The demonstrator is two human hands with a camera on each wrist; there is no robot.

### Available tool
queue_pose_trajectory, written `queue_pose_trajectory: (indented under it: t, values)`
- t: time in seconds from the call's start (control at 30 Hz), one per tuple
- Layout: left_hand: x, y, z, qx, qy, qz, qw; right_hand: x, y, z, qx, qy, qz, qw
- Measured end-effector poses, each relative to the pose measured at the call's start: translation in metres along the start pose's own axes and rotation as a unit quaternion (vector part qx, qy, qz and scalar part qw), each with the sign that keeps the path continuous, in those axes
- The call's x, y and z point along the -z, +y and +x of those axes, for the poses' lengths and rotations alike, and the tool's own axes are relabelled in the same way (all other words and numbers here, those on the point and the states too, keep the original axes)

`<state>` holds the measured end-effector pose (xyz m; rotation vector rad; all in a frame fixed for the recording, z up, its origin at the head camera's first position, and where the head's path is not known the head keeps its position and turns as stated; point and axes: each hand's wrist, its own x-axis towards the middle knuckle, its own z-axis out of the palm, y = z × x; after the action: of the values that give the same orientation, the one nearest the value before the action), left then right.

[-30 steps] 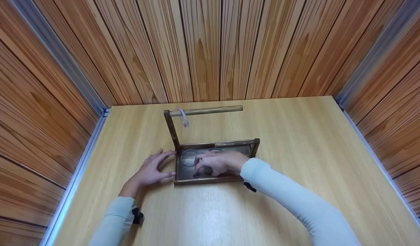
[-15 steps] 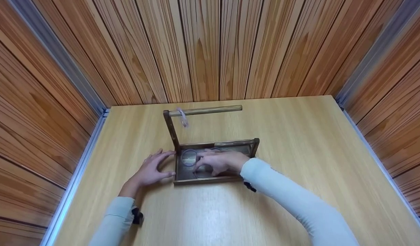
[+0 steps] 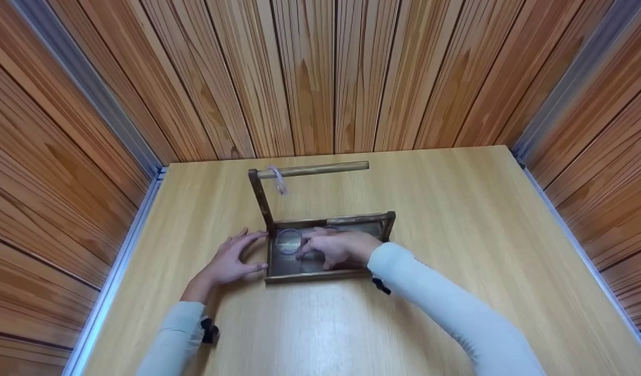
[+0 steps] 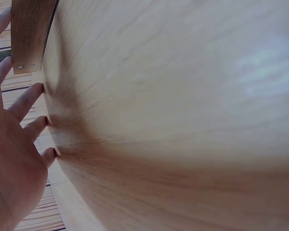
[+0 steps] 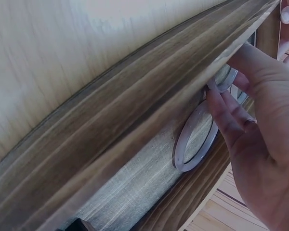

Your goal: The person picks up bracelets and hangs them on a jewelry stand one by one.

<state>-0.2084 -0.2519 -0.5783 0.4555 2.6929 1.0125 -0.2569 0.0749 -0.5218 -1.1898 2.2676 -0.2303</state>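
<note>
A dark wooden bangle stand with a shallow tray base (image 3: pixel 320 277) sits on the table. My left hand (image 3: pixel 229 259) rests at the tray's left end, thumb and fingers spread, fingertips against it. My right hand (image 3: pixel 339 248) reaches into the tray with bent fingers. In the right wrist view its fingertips touch a translucent pale bangle (image 5: pixel 182 144), and a second bangle (image 5: pixel 225 86) shows beside the thumb. Whether they pinch either one is hidden. Another bangle (image 3: pixel 277 244) lies flat at the tray's left. One more bangle (image 3: pixel 280 180) hangs from the upper bar.
The stand's left post (image 3: pixel 261 201) rises beside my left hand and carries the horizontal bar (image 3: pixel 320 168) above the tray's back. A short post (image 3: pixel 389 224) stands at the tray's right back corner. Wood-panelled walls (image 3: pixel 320 78) enclose the wooden table (image 3: pixel 456 235).
My right fingers shift slightly inside the tray, and the bangle beneath them changes its lie a little. The left hand keeps its place, and the hanging bangle stays on the bar.
</note>
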Motion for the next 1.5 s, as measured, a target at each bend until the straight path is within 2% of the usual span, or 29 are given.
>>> queue_pose_trajectory:
  t: [0.3, 0.53, 0.63, 0.8, 1.0, 1.27, 1.5]
  values:
    - [0.001, 0.0, -0.001, 0.006, -0.005, -0.005, 1.0, 0.001, 0.0, 0.001, -0.002, -0.004, 0.013, 0.9999]
    - [0.001, 0.001, -0.001, -0.004, 0.003, 0.001, 1.0, 0.001, 0.001, -0.003, -0.025, -0.001, 0.074, 0.9969]
    - [0.001, 0.001, -0.001, -0.006, 0.008, 0.007, 0.9999, 0.002, 0.001, -0.004, -0.024, 0.008, 0.115, 0.993]
    - [0.002, 0.002, -0.001, -0.002, 0.007, 0.006, 1.0, 0.004, 0.003, -0.006, -0.013, 0.03, 0.192, 0.9808]
    - [0.001, 0.002, -0.001, -0.008, 0.006, 0.006, 0.9999, 0.005, 0.004, -0.008, -0.01, 0.051, 0.246, 0.9679]
    - [0.001, 0.004, 0.001, 0.0, -0.003, -0.001, 1.0, 0.002, 0.005, -0.011, 0.0, 0.074, 0.261, 0.9625]
    - [0.0, 0.001, -0.001, -0.011, 0.007, 0.0, 0.9999, -0.001, 0.003, -0.011, 0.031, 0.086, 0.273, 0.9577]
